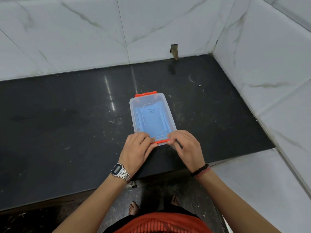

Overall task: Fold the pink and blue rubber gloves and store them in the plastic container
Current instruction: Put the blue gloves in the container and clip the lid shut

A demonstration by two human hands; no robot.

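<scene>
A: What are the hands doing?
B: The left hand [137, 147] and right hand [186, 146] are both pinching the near orange latch [160, 141].
A: And the plastic container [152, 117]?
B: It is lying lidded on the dark bench [67, 123], long axis running away toward the wall, blue showing inside.

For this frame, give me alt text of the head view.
Both hands, left hand and right hand, press the near orange latch of a lidded clear plastic container on a dark countertop; blue shows inside.
</scene>
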